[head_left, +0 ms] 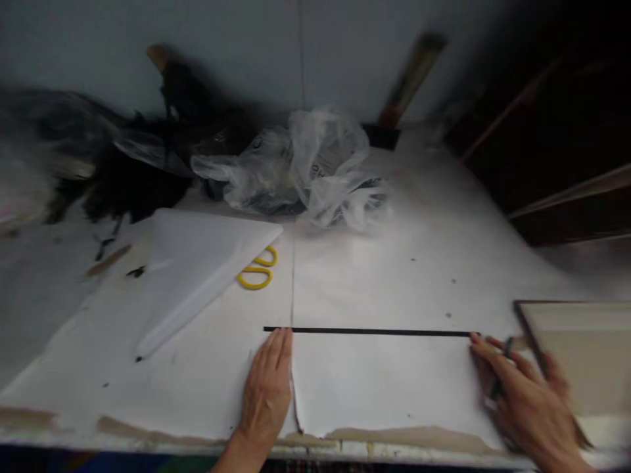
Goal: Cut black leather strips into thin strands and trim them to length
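Two bare hands lie at a thin black strip (372, 332) on a white table (374, 276).
Seen from the middle of the table, the strip is lying flat and straight at about five o'clock. The left hand (269, 378) is at its nine-o'clock end, flat, with fingers close together; the fingertips rest on the strip, and they are not wrapped around anything. The right hand (530, 394) is at the three-o'clock end, half closed around a dark object (495, 387) which is too blurred to name. I cannot tell if its fingertips pinch the strip or only touch it. Yellow scissor handles (256, 269) come out from under a folded white sheet (207, 269) at eight o'clock; crumpled plastic bags (330, 161) are at twelve.
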Demonstrator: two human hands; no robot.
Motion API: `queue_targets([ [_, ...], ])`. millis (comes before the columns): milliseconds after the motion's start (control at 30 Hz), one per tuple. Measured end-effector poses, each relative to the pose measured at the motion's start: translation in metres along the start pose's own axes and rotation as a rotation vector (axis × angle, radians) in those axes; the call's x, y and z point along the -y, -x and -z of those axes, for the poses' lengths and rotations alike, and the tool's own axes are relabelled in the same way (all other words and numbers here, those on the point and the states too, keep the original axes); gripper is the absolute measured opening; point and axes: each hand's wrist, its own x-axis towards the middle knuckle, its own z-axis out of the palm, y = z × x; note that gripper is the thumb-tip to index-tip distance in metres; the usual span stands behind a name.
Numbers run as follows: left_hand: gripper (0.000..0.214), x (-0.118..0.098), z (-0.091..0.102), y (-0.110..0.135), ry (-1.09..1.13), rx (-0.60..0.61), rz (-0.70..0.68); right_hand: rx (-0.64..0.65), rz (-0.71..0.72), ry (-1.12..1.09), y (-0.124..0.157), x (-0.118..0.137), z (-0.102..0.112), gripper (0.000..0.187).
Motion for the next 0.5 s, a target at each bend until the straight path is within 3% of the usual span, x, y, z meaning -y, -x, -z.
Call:
queue_targets([
  [133,0.075,0.001,-0.007,0.002,0.059,-0.024,0.01,0.059,0.088,0.093,-0.005,-0.005,0.019,0.041],
  [500,0.07,0.005,0.0,0.002,-0.021,0.006,-0.042,0.068,0.079,0.086,-0.008,-0.001,0.02,0.046],
])
